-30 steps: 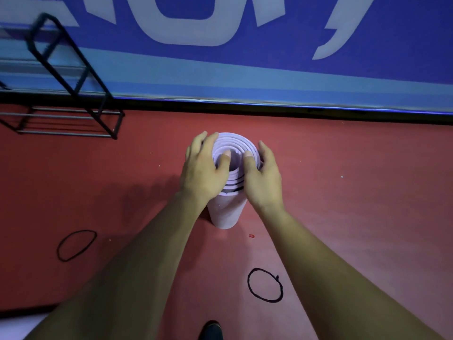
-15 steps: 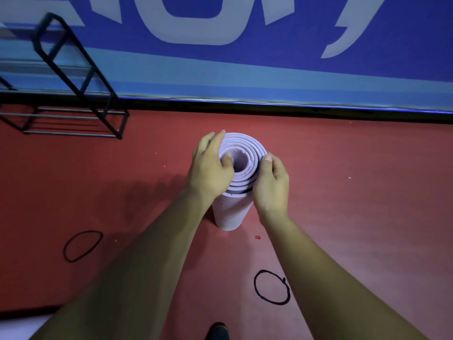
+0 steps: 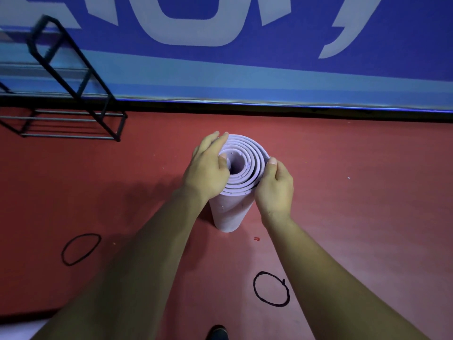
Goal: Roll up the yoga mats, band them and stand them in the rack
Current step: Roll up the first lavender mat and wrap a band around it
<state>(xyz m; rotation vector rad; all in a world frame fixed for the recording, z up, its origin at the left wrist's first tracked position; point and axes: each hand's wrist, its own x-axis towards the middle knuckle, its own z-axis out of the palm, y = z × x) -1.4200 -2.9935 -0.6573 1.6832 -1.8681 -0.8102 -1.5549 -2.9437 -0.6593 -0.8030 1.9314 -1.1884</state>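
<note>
One thumb [image 3: 223, 164] now inside mat [image 3: 229, 212]: left hand's [image 3: 204, 170]

The lilac yoga mat [image 3: 229, 212] stands on end between your hands, rolled in a loose spiral with an open core, not yet banded. Your left hand [image 3: 208, 168] grips its top rim and your right hand [image 3: 275, 190] clasps the outer layers. One black band [image 3: 254, 288] lies flat just inside your right forearm, another band [image 3: 84, 234] lies left of your left arm. The black wire rack [image 3: 68, 136] stands well apart, up-left of your left hand.
</note>
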